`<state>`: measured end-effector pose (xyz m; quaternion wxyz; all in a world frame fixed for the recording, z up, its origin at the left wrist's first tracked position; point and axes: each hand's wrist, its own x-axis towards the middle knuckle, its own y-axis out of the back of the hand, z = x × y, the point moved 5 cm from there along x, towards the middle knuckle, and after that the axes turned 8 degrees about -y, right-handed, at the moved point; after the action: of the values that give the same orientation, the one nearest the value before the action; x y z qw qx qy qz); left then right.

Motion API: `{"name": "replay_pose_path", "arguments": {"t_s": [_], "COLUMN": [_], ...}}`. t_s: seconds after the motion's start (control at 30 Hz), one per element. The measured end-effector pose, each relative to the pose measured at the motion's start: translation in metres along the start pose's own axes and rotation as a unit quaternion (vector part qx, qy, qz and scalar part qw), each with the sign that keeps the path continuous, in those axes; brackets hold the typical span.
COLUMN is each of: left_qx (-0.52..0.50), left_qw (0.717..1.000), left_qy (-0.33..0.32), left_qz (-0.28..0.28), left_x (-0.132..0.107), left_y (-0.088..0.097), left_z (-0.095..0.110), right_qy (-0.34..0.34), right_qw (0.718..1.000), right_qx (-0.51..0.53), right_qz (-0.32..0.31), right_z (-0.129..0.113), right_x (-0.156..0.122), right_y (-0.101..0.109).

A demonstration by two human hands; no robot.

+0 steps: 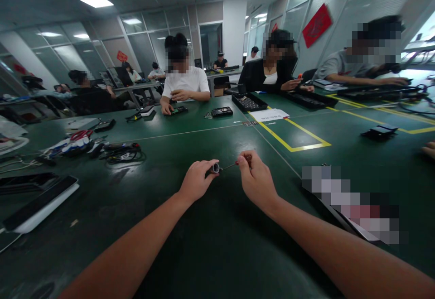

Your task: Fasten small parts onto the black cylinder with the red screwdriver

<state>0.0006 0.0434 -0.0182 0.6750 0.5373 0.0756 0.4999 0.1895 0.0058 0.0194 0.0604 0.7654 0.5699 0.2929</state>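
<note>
My left hand is closed around a small dark cylindrical part with a silvery end, held just above the green table. My right hand pinches a thin screwdriver with a red handle. The screwdriver's metal tip points left and meets the silvery end of the part. Both forearms reach in from the bottom of the head view.
A flat black-and-white device lies at the left. Cables and tools sit further back left. A flat item lies at the right near my forearm. Yellow tape lines mark the table. Several people work at the far side, with black trays.
</note>
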Motion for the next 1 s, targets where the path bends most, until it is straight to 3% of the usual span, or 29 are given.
{"name": "replay_pose_path", "arguments": {"t_s": [0.17,0.37,0.47,0.67,1.0], "left_qx": [-0.036,-0.087,-0.121,-0.086,0.030], "left_qw": [0.999,0.991,0.985,0.991,0.980], "left_qy": [0.012,0.058,0.084,0.101,0.079], "left_qz": [0.009,0.086,0.090,-0.004,-0.182], "left_x": [0.000,-0.001,-0.001,0.011,0.028], "left_y": [0.001,0.011,0.015,0.018,-0.022], "left_z": [0.002,0.001,0.003,0.021,0.029], "right_qy": [-0.001,0.020,0.050,0.104,0.098], "right_qw": [1.000,0.999,0.995,0.987,0.990], "right_qx": [0.000,0.031,0.065,0.078,0.082], "right_qz": [0.003,0.028,0.060,0.092,0.065], "right_z": [0.001,-0.002,-0.005,-0.007,-0.007], "right_x": [0.000,-0.002,-0.004,-0.009,-0.009], "right_y": [0.001,0.005,0.009,0.010,0.007]}}
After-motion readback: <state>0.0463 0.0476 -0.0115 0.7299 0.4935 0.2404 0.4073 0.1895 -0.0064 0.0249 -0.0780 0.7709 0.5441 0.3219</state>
